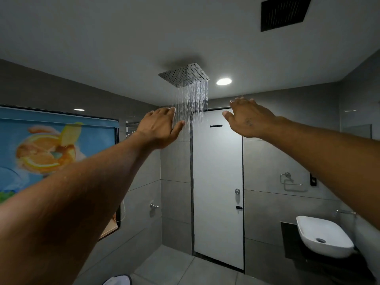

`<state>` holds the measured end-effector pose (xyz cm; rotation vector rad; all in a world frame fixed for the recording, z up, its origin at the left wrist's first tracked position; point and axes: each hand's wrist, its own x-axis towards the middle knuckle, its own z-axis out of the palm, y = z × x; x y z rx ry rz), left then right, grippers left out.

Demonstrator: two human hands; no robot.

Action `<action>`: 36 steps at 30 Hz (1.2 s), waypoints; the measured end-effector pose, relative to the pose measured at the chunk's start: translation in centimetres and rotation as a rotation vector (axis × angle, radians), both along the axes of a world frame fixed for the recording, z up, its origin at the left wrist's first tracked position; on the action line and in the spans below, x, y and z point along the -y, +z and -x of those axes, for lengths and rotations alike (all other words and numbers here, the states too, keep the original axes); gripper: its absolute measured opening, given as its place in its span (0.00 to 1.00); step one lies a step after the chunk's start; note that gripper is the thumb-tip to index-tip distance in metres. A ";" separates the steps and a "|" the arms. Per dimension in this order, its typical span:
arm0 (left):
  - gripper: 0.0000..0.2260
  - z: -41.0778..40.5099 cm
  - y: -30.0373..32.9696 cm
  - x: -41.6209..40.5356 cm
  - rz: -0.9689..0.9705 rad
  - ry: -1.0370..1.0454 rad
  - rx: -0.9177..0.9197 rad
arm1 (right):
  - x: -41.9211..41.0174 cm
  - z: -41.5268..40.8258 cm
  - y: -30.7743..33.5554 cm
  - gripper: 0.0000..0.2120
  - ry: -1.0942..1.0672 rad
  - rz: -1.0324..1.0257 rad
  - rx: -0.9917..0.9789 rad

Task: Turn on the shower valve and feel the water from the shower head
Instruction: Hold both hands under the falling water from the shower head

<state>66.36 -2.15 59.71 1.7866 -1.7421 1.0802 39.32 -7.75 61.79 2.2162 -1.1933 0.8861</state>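
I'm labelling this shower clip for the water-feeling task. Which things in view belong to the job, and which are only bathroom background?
Job: shower head, falling water, left hand, right hand.

Background: white door, wash basin, fruit-print window blind, ceiling vent, towel ring, wall tap.

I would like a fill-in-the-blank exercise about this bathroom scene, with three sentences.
1. Water falls from the square shower head fixed to the ____.
2. The left hand and the right hand are both ____, holding nothing.
3. The white basin is at the ____ side of the door.

Missing words: ceiling; open; right
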 end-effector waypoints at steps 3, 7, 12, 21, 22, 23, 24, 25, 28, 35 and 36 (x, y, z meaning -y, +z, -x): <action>0.38 -0.1 -0.1 0.1 -0.005 0.001 -0.006 | -0.1 0.0 -0.1 0.30 0.003 0.002 -0.006; 0.39 0.1 -0.2 0.0 -0.010 -0.002 -0.012 | -0.3 0.1 -0.4 0.29 -0.002 0.006 -0.001; 0.39 0.2 -0.3 0.0 -0.014 -0.004 -0.009 | -0.2 0.1 -0.6 0.29 0.009 -0.002 0.001; 0.39 0.4 0.2 -0.5 0.000 -0.003 -0.012 | -0.9 0.2 -0.3 0.29 0.013 0.005 0.006; 0.39 0.4 0.2 -0.8 0.005 -0.001 -0.013 | -1.1 0.1 -0.3 0.29 0.015 0.007 0.007; 0.39 0.4 0.3 -0.8 0.005 -0.003 -0.015 | -1.2 0.2 -0.2 0.29 0.016 0.007 0.007; 0.39 0.5 0.3 -0.9 0.003 -0.004 -0.015 | -1.2 0.2 -0.2 0.29 0.015 0.005 0.007; 0.39 0.5 0.3 -1.0 0.000 -0.005 -0.012 | -1.2 0.2 -0.2 0.29 0.014 0.001 0.007; 0.41 0.7 0.2 -1.0 -0.007 -0.007 -0.006 | -1.0 0.3 -0.4 0.30 0.014 -0.012 0.009; 0.40 0.6 0.4 -1.3 0.009 0.001 -0.009 | -0.5 0.2 -0.2 0.30 0.024 -0.011 0.016; 0.40 0.7 0.5 -1.5 0.007 0.000 -0.008 | -0.7 0.1 -0.2 0.31 0.023 -0.015 0.019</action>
